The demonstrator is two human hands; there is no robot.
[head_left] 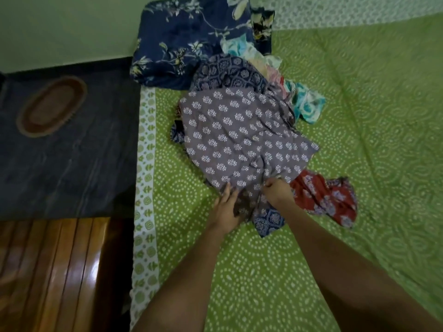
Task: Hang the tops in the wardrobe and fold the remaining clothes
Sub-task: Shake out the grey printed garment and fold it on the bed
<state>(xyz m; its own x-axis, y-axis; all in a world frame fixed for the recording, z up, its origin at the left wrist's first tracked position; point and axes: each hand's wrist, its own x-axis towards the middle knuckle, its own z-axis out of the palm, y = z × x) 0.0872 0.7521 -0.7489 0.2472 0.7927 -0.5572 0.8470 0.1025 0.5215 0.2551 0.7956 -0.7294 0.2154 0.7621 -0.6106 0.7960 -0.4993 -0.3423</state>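
A grey garment with white leaf prints (239,137) lies spread over a pile of clothes on the green bed (371,116). My left hand (226,207) rests flat on its near hem with fingers straight. My right hand (278,190) pinches the fabric at the near edge. Under the grey garment lie a navy patterned garment (230,73), whose corner (268,221) sticks out by my wrists, a red floral garment (323,200) to the right, and a turquoise and white garment (306,104) further back.
A dark blue floral pillow (187,39) sits at the head of the bed by the wall. Left of the bed are dark floor with an oval brown mat (51,106) and a glossy wooden panel (55,271).
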